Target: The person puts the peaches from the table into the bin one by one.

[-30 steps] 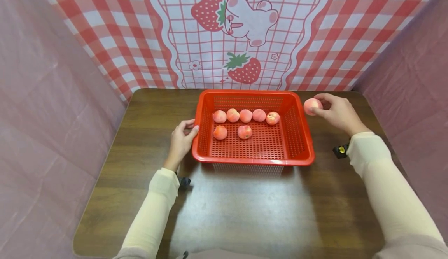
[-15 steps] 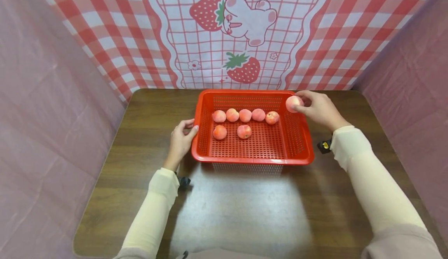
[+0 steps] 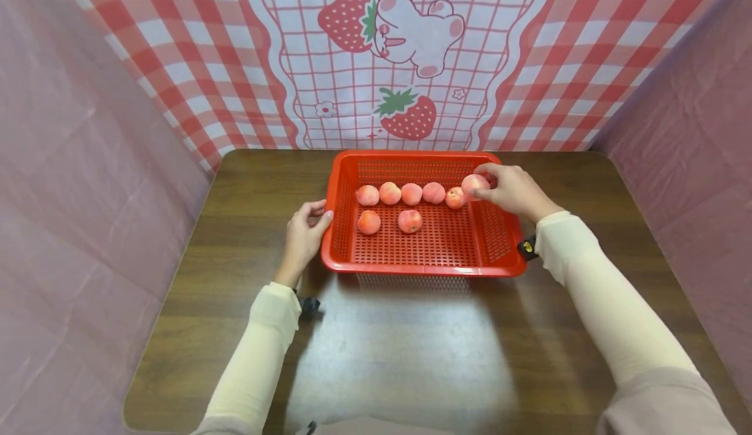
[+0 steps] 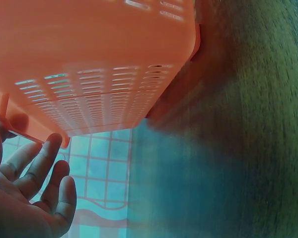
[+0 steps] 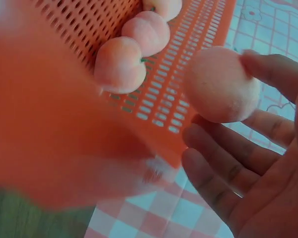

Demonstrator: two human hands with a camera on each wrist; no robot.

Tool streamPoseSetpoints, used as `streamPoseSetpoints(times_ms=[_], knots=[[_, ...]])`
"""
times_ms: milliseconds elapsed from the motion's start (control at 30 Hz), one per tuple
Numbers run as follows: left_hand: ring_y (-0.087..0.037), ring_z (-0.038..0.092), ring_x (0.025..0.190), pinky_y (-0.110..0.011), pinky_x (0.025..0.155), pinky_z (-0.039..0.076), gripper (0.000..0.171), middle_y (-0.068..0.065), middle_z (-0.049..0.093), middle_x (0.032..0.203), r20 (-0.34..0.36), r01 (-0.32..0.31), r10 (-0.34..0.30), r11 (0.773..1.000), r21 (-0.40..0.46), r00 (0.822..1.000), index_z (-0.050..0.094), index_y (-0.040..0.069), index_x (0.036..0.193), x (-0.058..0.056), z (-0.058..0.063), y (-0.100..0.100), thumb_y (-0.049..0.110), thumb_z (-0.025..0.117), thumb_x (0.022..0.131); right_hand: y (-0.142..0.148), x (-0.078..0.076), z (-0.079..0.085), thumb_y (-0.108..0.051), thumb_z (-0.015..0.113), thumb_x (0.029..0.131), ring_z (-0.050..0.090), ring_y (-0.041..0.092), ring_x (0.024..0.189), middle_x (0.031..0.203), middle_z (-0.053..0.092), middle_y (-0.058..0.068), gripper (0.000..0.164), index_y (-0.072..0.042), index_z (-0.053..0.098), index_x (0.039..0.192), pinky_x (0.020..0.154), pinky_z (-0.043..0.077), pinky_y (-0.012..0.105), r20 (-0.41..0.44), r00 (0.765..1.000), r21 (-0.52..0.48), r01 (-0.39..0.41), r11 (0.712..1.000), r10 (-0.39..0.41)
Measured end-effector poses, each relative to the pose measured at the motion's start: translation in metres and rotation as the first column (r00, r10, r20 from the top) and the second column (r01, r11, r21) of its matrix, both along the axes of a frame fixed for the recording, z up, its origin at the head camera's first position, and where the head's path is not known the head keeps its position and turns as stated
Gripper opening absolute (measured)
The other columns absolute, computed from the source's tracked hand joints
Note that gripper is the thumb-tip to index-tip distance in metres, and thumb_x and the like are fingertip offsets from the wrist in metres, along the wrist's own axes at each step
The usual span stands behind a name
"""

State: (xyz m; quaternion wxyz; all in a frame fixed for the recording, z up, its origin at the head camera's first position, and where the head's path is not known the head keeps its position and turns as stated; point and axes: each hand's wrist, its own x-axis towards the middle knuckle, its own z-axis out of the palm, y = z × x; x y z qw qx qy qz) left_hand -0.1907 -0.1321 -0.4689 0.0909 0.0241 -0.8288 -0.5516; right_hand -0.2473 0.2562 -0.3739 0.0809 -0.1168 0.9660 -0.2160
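Observation:
A red plastic basket (image 3: 405, 270) with slotted walls stands on the table, holding several peaches: a back row of several, ending in a mottled peach (image 3: 455, 198) at the right, and two in front, one peach (image 3: 369, 222) at the left and another peach (image 3: 410, 221) nearer the middle. At the left side my left hand (image 3: 303, 234) grips the rim, thumb on top and fingers beneath; the left wrist view shows the fingers (image 4: 52, 144) under the lip. Inside the right end, my right hand (image 3: 511, 190) pinches a pale pink peach (image 5: 221, 84) between thumb and fingers, beside the mottled one.
The brown wooden table (image 3: 235, 330) extends around the basket. A red-and-white checked cloth (image 3: 205, 49) with strawberry prints hangs behind it. Pink curtains (image 3: 675, 115) close off both sides. Each wrist wears a small black camera (image 3: 527, 247).
My right hand has carried its peach leftward from outside the basket, over the right rim, and down beside the back row. My left hand has stayed on the rim.

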Motion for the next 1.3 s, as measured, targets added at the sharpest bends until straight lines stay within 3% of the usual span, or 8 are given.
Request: streamPoseSetpoints(times_ms=[467,767,933,1300], knots=[[-0.037,0.069,0.097,-0.045,0.089,0.056,0.035,-0.022,0.068,0.113,0.014,0.002,-0.002,1.0,-0.002,1.0,0.063,0.001,0.122,0.0,0.0,-0.001,0.018,0.067,0.092,-0.026,-0.008,-0.012,-0.026,0.073,0.087,0.06,0.031,0.101,0.119,0.066,0.017,0.051,-0.004,0.058,0.13,0.096,0.048,0.054,0.107,0.989,0.057,-0.107,0.993,0.1],[-0.037,0.069,0.098,-0.045,0.089,0.056,0.035,-0.022,0.068,0.113,0.016,0.005,-0.005,1.0,0.009,1.0,0.063,0.002,0.123,-0.001,-0.001,-0.001,0.018,0.067,0.092,-0.037,-0.015,-0.026,-0.029,0.073,0.086,0.059,0.028,0.089,0.105,0.068,0.015,0.047,-0.006,0.061,0.126,0.087,0.052,0.047,0.172,0.976,0.153,-0.16,0.975,0.133],[-0.037,0.069,0.098,-0.045,0.09,0.056,0.035,-0.022,0.068,0.113,0.02,0.003,-0.003,1.0,0.006,1.0,0.064,0.002,0.122,-0.001,-0.001,-0.002,0.019,0.067,0.092,-0.042,-0.017,-0.033,-0.028,0.072,0.086,0.059,0.028,0.09,0.105,0.068,0.015,0.049,-0.003,0.06,0.127,0.09,0.05,0.048,0.213,0.964,0.169,-0.2,0.965,0.162],[-0.036,0.068,0.097,-0.044,0.092,0.054,0.036,-0.021,0.068,0.113,0.025,0.0,0.0,1.0,-0.003,1.0,0.063,0.003,0.123,-0.001,-0.002,-0.001,0.019,0.067,0.092,-0.045,-0.015,-0.045,-0.027,0.075,0.084,0.056,0.026,0.087,0.1,0.065,0.01,0.044,-0.003,0.063,0.119,0.085,0.047,0.042,0.256,0.956,0.16,-0.186,0.969,0.141]])
